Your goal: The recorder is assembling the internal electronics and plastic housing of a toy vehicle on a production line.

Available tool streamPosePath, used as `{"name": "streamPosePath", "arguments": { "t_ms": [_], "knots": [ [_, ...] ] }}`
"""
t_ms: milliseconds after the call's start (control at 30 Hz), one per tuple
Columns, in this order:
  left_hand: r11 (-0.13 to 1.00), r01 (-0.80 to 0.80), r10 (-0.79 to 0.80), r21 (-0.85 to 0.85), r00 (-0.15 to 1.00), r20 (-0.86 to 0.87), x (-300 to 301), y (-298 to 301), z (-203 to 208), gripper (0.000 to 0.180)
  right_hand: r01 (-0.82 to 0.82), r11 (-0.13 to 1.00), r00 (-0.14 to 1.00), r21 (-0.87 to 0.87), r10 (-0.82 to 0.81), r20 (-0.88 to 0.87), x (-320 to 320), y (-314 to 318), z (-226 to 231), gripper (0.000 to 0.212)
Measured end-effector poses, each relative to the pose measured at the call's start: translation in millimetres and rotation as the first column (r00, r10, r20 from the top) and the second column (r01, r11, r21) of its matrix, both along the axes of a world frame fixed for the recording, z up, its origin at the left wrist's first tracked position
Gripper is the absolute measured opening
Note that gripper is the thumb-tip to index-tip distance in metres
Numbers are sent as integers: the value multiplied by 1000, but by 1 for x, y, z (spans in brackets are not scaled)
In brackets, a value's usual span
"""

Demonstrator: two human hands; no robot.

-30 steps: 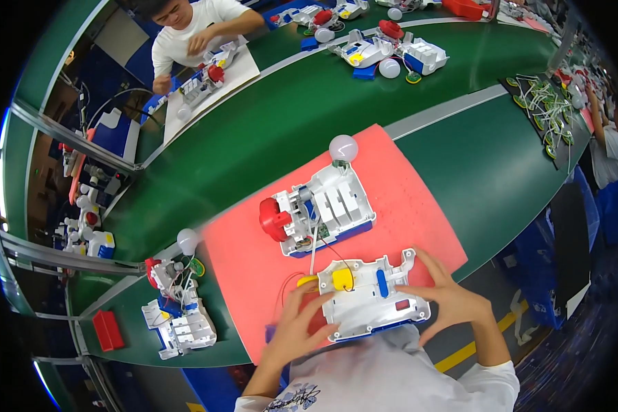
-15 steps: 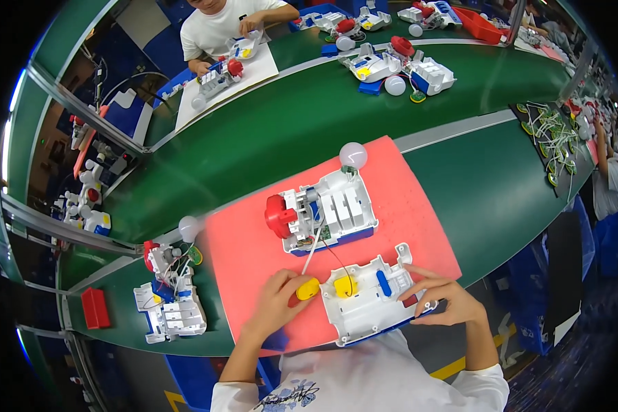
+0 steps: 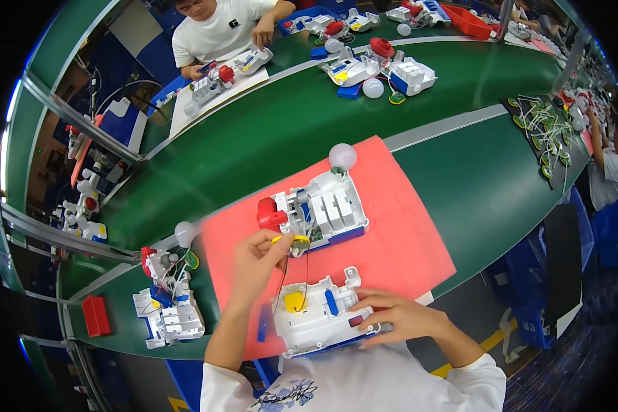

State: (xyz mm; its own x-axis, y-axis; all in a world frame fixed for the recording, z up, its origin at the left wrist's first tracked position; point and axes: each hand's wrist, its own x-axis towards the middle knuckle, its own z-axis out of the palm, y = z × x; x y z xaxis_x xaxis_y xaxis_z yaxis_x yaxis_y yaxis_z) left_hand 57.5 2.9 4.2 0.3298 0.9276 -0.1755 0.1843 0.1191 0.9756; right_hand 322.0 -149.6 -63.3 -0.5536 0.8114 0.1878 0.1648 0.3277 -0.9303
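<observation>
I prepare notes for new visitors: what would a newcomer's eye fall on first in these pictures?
Probably the pink mat mid-view, bright against the green table. On it, a red knob at the left end of the upper shell and a pale bulb at its far edge stand out. The left hand pinches a yellow-rimmed disc, while the right hand is at the right end of the lower shell.

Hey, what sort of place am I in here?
Most likely a factory assembly line: a long green worktop, several similar open white units, and a co-worker opposite handling another.
</observation>
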Motion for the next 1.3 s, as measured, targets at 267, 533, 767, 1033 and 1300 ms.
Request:
{"name": "streamPosePath", "arguments": {
  "t_ms": [267,533,767,1033,1300],
  "knots": [
    [989,139,-134,-41,985,105,23,5,22,23,324,937,946,129,-317,-73,-20,100,62,60],
    [977,-31,100,-210,940,326,17,-9,19,37,447,887,893,-120,-451,-9,-57,75,43,44],
    [953,300,-300,31,933,201,54,-4,21,58,573,793,819,207,-565,-103,-51,72,55,35],
    [874,435,-411,219,900,-146,61,-8,-9,69,441,859,825,-261,-502,-260,-6,113,42,49],
    [632,585,-84,509,705,-705,28,-39,-14,46,321,901,801,-292,-423,-424,32,117,30,33]
  ]
}}
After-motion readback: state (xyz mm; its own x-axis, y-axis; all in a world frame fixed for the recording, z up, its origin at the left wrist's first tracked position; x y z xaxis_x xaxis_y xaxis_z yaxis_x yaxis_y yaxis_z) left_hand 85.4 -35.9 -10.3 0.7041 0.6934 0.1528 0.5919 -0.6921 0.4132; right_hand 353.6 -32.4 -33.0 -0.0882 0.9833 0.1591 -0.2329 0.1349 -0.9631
